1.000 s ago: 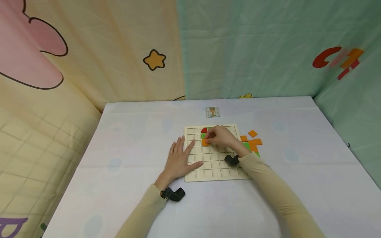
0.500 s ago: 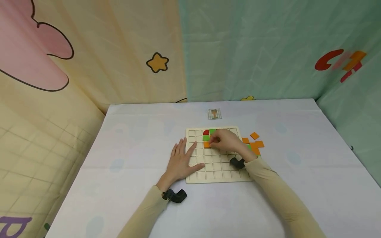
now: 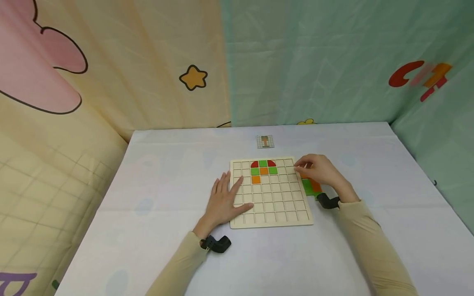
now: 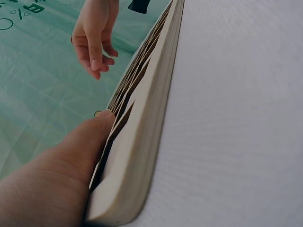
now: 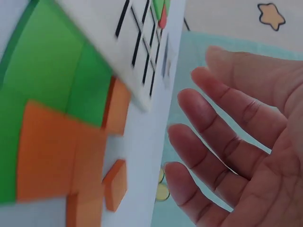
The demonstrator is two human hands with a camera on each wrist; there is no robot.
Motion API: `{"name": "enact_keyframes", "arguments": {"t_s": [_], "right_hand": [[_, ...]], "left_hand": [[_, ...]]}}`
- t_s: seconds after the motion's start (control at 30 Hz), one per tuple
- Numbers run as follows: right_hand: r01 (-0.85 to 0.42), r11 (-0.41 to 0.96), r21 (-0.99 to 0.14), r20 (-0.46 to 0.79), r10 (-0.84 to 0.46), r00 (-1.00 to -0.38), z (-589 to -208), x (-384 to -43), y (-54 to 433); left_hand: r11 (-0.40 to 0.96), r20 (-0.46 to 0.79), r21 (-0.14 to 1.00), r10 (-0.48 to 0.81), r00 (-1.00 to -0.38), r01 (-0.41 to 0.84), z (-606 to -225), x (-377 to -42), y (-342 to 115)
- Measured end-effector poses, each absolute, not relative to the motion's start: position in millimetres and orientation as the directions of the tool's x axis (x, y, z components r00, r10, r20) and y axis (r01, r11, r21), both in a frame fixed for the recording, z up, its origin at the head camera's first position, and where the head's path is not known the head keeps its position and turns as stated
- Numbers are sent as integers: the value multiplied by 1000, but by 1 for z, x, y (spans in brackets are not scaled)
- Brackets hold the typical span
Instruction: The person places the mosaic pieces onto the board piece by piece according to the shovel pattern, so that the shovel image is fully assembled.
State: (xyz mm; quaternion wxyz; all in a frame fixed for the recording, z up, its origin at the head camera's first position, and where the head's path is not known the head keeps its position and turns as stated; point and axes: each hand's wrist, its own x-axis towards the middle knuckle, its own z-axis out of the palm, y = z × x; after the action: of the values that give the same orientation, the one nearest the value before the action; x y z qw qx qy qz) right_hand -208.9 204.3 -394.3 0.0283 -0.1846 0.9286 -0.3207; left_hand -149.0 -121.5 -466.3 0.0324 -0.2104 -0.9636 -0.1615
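Observation:
My left hand [image 3: 222, 202] lies with spread fingers over the left side of a pale wooden grid board [image 3: 281, 201]; in the left wrist view its thumb [image 4: 83, 146] rests on the board near the edge. On the upper rows sit red rounded-corner tiles [image 3: 271, 163], green square tiles [image 3: 262, 163] and orange square tiles [image 3: 256, 179]. My right hand [image 3: 320, 170] hovers at the board's right edge, over loose tiles. The right wrist view shows its fingers loosely bent, holding nothing, beside loose orange tiles [image 5: 47, 151] and green tiles [image 5: 47, 56].
Behind the board lies a small pattern card [image 3: 265, 142] with a gridded picture. A white cloth [image 3: 177, 172] covers the table. Printed curtains [image 3: 314, 61] stand along the back and sides.
My right hand has moved right, from the orange tile on the board to the loose tiles, uncovering the red, green and orange tiles on the upper rows. My left hand stays put.

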Motion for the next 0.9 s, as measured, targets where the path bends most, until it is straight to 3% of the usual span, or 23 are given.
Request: {"name": "enact_keyframes", "arguments": {"t_s": [0.43, 0.7, 0.9], "right_hand": [[-251, 794, -554, -49, -332, -942, -407, -208, 224], [-269, 801, -534, -24, -333, -943, -410, -208, 223], [-208, 794, -571, -17, -265, -964, -407, -206, 224]], "left_hand": [[863, 107, 306, 388, -916, 401, -466, -149, -121], [867, 113, 300, 382, -917, 398, -467, -148, -121], [861, 125, 304, 388, -913, 408, -466, -148, -121]]}}
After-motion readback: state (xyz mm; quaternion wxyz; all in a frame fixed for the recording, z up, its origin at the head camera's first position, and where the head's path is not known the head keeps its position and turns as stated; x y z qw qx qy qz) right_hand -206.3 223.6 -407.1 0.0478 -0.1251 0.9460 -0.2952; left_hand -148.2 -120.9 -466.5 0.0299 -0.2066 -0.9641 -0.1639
